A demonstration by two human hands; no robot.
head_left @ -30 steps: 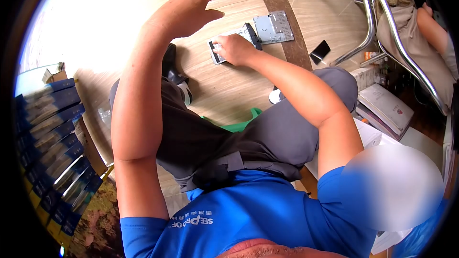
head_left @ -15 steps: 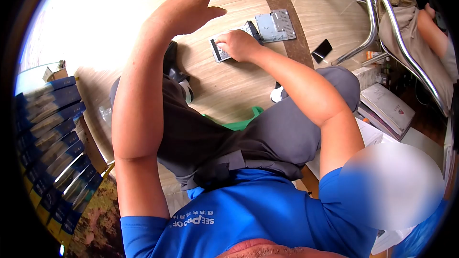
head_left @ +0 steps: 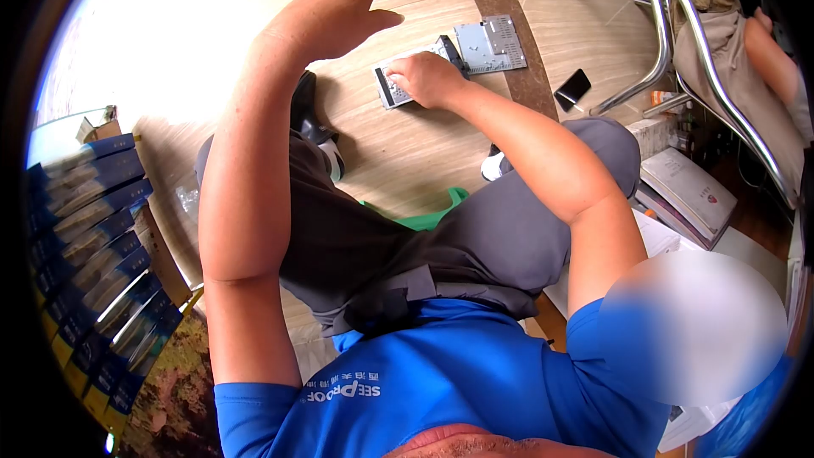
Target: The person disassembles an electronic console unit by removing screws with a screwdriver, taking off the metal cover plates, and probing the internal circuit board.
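Note:
My left hand (head_left: 337,13) hangs in the air over the floor at the upper left. Its thumb and fingers are apart, with nothing seen between them. Over a flat silver metal device (head_left: 395,100) on the floor is my right hand (head_left: 431,79), its fingers curled and the thumb side low at the device's top face. Whatever those fingers pinch, if anything, is hidden. A dark strip runs along the device's near left end. Behind it stands a black part (head_left: 452,53), and beyond that lies a flat metal plate (head_left: 492,44) with holes and cut-outs.
A phone (head_left: 572,89) lies on the floor to the right, near a chromed chair frame (head_left: 663,59). Another person's leg (head_left: 767,55) shows at the far right. Books (head_left: 688,191) are stacked on the right. Blue boxes (head_left: 97,246) stand at the left. Something green (head_left: 437,210) is between my legs.
My right hand's fingers have shifted slightly on the device. My left hand stays nearly where it was, and the whole view has drifted by a few pixels.

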